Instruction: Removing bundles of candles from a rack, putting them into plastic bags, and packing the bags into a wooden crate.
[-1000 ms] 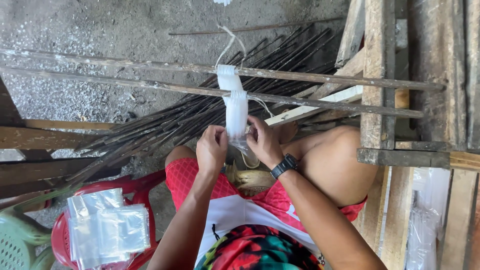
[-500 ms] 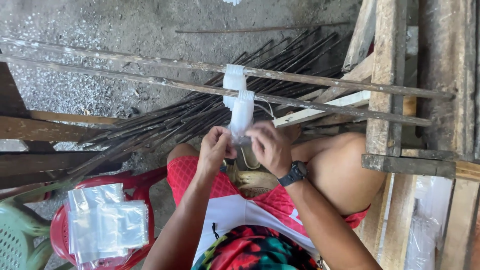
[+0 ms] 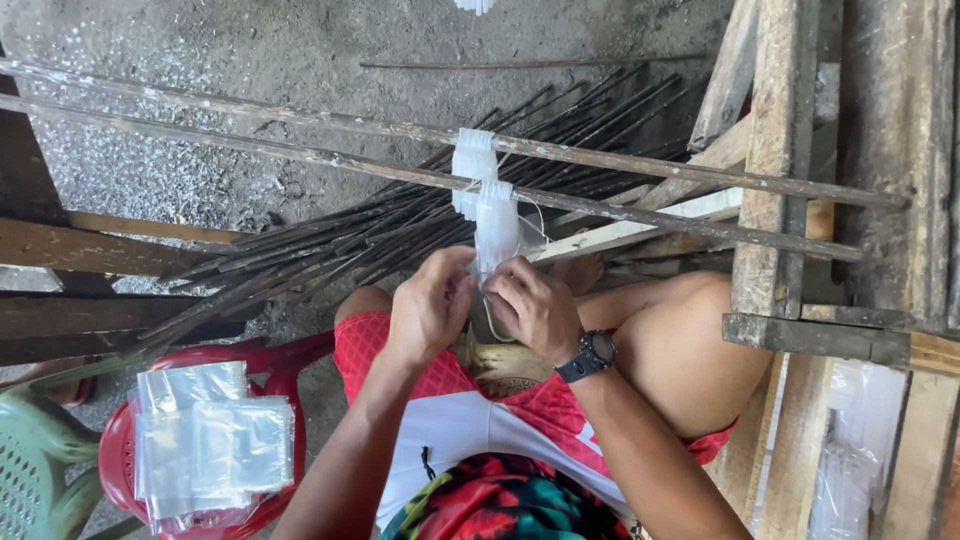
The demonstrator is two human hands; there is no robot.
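Both of my hands have drawn closer together since a moment ago, meeting under the hanging strip. My left hand (image 3: 432, 303) and right hand (image 3: 535, 305) are closed, fingers pinching the lower end of the white translucent strip of small plastic packets (image 3: 494, 225), which hangs over the nearer of two long weathered wooden slats (image 3: 300, 155) above my knees. A black wristwatch (image 3: 590, 355) sits on my right wrist. At the lower left, a stack of clear flat plastic bags (image 3: 212, 440) lies on the seat of a red plastic chair (image 3: 285, 360), beside a green plastic chair (image 3: 35, 470). Dark thin sticks in a bundle (image 3: 360, 235) lie on the grey concrete floor (image 3: 250, 60) beneath the slats.
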